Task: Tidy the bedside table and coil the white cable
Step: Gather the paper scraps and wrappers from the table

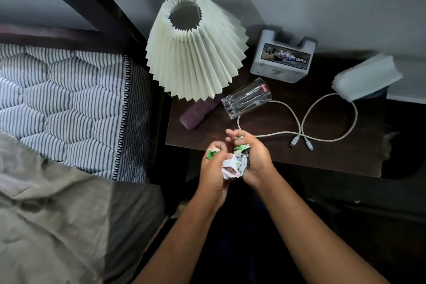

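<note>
A dark wooden bedside table (322, 159) stands beside the bed. The white cable (332, 101) lies loose on it in two open loops, both plugs side by side near the front edge. Just in front of that edge, my left hand (213, 168) and my right hand (254, 159) together clutch crumpled white and green paper (234, 163). A clear drinking glass (246, 98) lies on its side on the table, over one end of the cable. A purple case (196, 115) lies partly under the lamp shade.
A pleated cream lamp shade (196, 53) stands at the table's back left. A grey box with an OPEL label (282, 60) sits at the back. A stack of white tissues (366, 78) rests at the right edge. The bed with a striped mattress (69, 99) is on the left.
</note>
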`<state>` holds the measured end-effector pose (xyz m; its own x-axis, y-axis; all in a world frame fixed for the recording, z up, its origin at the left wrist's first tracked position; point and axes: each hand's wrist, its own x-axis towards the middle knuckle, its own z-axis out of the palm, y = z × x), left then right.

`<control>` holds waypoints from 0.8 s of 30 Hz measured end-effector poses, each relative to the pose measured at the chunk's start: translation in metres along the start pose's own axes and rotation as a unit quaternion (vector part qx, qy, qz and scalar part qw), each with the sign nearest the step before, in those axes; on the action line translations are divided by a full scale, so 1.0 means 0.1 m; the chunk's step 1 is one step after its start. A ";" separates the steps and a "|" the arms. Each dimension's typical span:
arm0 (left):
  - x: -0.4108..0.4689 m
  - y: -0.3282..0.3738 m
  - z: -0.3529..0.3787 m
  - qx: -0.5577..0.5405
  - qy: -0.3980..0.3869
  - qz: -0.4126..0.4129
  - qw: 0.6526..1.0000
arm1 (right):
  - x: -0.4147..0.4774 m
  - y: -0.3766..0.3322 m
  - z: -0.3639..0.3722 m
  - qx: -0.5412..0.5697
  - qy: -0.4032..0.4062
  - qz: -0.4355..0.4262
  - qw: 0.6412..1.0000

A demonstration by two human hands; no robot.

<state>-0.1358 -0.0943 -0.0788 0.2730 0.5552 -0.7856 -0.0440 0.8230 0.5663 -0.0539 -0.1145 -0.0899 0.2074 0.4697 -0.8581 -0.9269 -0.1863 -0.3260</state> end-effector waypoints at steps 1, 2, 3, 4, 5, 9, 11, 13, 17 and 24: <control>-0.04 0.00 0.04 0.026 0.008 0.019 0.999 | -0.06 0.00 0.01 0.023 -0.004 -0.004 1.000; -0.05 0.01 0.07 0.052 0.022 0.036 0.998 | -0.11 -0.01 0.00 0.036 -0.001 -0.010 0.999; -0.06 0.02 0.11 0.074 0.032 0.049 0.996 | -0.17 -0.02 -0.01 0.039 0.004 -0.021 0.999; -0.07 0.03 0.16 0.096 0.039 0.058 0.993 | -0.22 -0.03 -0.02 0.031 0.012 -0.037 0.999; -0.09 0.04 0.23 0.119 0.043 0.062 0.990 | -0.27 -0.04 -0.04 0.021 0.021 -0.059 0.998; -0.22 -0.05 0.56 0.186 0.043 0.093 0.977 | -0.47 -0.11 -0.10 -0.007 0.045 -0.130 0.991; -0.32 -0.09 0.70 0.217 0.047 0.135 0.966 | -0.59 -0.18 -0.15 -0.012 0.047 -0.146 0.988; -0.39 -0.10 0.80 0.230 0.041 0.167 0.958 | -0.70 -0.24 -0.22 -0.013 0.038 -0.164 0.986; -0.49 -0.18 1.03 0.309 -0.007 0.219 0.926 | -0.92 -0.38 -0.38 -0.009 0.031 -0.195 0.980; -0.62 -0.46 1.47 0.360 -0.126 0.221 0.898 | -0.93 -0.71 -0.82 0.001 0.089 -0.219 0.972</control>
<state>-0.0092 -0.1845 -0.0191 0.5941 0.6898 -0.4139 0.4058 0.1873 0.8946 0.0184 -0.2156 -0.0192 0.6321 0.3474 -0.6927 -0.7383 -0.0015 -0.6745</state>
